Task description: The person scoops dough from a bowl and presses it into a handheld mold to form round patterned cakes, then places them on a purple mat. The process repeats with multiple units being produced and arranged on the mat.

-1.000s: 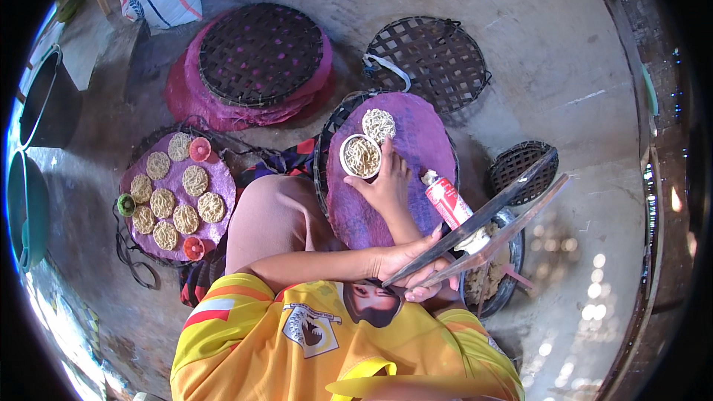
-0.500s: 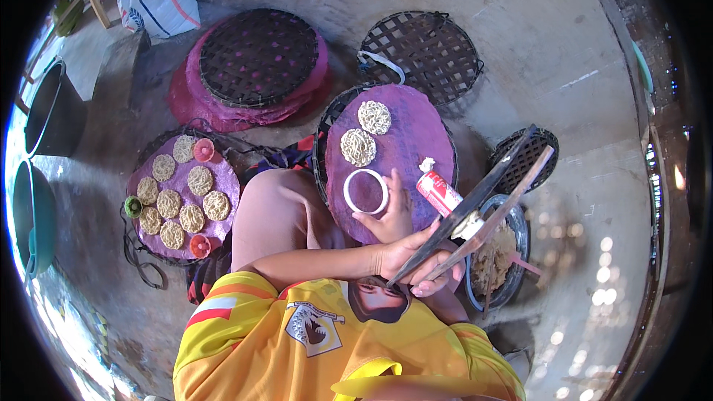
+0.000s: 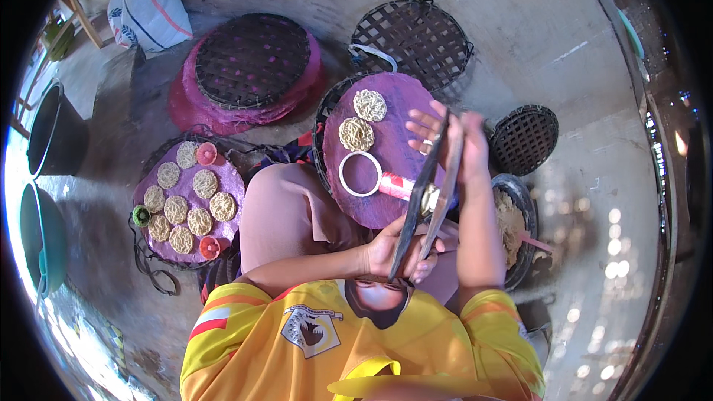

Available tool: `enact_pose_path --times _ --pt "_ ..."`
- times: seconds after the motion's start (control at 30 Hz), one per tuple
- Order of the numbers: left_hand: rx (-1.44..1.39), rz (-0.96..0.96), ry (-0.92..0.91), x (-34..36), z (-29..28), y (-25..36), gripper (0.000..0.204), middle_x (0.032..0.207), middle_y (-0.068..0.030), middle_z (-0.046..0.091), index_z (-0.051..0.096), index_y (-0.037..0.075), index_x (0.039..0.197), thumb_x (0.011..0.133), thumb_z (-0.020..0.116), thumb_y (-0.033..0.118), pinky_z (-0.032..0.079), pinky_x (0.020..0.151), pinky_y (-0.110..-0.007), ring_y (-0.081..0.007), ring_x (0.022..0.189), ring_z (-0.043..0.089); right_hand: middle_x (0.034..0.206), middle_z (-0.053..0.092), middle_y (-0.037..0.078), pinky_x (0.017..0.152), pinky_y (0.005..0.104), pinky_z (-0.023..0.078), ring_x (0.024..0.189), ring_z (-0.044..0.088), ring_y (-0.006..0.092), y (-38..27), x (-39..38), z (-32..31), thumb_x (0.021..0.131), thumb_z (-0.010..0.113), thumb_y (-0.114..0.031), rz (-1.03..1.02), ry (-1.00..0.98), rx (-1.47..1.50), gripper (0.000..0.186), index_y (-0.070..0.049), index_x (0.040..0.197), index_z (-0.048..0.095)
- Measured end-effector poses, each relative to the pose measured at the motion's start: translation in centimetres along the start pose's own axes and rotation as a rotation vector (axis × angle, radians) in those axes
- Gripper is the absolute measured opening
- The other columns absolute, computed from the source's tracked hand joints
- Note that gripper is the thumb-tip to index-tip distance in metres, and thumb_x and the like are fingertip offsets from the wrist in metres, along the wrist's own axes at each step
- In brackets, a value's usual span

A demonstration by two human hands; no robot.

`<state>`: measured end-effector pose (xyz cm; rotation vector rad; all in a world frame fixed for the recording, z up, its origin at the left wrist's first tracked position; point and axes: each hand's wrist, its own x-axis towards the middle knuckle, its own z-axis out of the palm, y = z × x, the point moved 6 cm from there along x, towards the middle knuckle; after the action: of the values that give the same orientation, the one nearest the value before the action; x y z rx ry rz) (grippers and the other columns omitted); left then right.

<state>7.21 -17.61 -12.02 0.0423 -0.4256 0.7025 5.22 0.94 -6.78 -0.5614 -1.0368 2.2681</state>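
A round woven tray covered in purple cloth [image 3: 375, 212] rests on my lap. Two pale lacy rounds [image 3: 369, 105] [image 3: 356, 134] lie at its far side. Just nearer sits a white ring mould [image 3: 361, 174] with a red handle. A pair of thin dark flat boards [image 3: 425, 197] stands almost upright over the tray's right side. My left hand [image 3: 394, 249] grips their lower end. My right hand [image 3: 451, 132] holds their upper end, fingers spread over the purple cloth.
A dark bowl of brownish mix [image 3: 512, 215] with a pink spoon sits at my right. At left lies a purple tray [image 3: 226, 178] with several rounds. Beyond are a pink-lined woven stack [image 3: 252, 67], two bare woven trays [image 3: 412, 33] [image 3: 523, 137], dark buckets [image 3: 52, 134] and a white sack [image 3: 145, 7].
My right hand left the ring mould and went to the top of the dark boards. The boards swung from slanted to nearly upright. The ring now lies nearer me, with a second round laid.
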Motion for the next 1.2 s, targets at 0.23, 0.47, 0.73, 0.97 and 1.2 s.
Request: enact_pose_path --times 0.23,0.47,0.73,0.97,1.2 --pt "-0.104 0.027 -0.157 0.5 -1.4 1.5 0.04 0.066 -0.003 0.043 0.053 0.007 0.083 0.085 0.043 0.046 0.036 0.066 -0.03 -0.018 0.063 0.042 0.071 0.055 0.01 0.055 0.0376 0.051 0.056 0.055 0.021 3.6 7.5 -2.1 0.072 0.062 -0.011 0.281 0.357 -0.53 0.029 -0.004 0.098 0.05" --pt "-0.179 0.157 -0.277 0.7 0.3 3.8 0.019 0.067 0.0015 0.042 0.05 0.011 0.083 0.087 0.044 0.028 0.035 0.066 -0.03 -0.0135 0.063 0.041 0.054 0.051 0.008 0.046 0.0358 0.045 0.043 0.05 0.0204 4.7 10.4 -2.5 0.07 0.066 -0.013 0.485 0.501 -0.88 0.013 -0.002 0.075 0.059" --pt "-0.207 0.238 -0.12 -0.7 -0.1 3.6 0.03 0.062 -0.0001 0.039 0.049 0.01 0.078 0.083 0.042 0.039 0.034 0.063 -0.031 -0.0154 0.059 0.039 0.05 0.049 0.009 0.044 0.0356 0.044 0.041 0.051 0.0215 7.8 12.0 -1.5 0.073 0.067 -0.014 0.483 0.404 -0.88 0.02 -0.001 0.064 0.054" --pt "-0.144 0.21 0.057 -0.5 -2.2 6.6 0.044 0.055 -0.0011 0.036 0.045 0.01 0.07 0.081 0.034 0.05 0.033 0.054 -0.031 -0.0164 0.049 0.035 0.049 0.047 0.007 0.038 0.0333 0.041 0.037 0.047 0.0191 5.1 14.9 -0.3 0.075 0.067 -0.013 0.216 0.314 -0.89 0.023 -0.004 0.063 0.049" --pt "-0.14 0.134 0.195 1.4 -4.4 5.6 0.041 0.052 -0.0013 0.035 0.043 0.009 0.066 0.081 0.032 0.046 0.031 0.049 -0.031 -0.0162 0.043 0.034 0.058 0.047 0.003 0.035 0.0317 0.041 0.041 0.046 0.0134 2.6 12.0 -2.8 0.073 0.068 -0.007 0.111 0.528 -0.868 0.02 -0.003 0.077 0.049"
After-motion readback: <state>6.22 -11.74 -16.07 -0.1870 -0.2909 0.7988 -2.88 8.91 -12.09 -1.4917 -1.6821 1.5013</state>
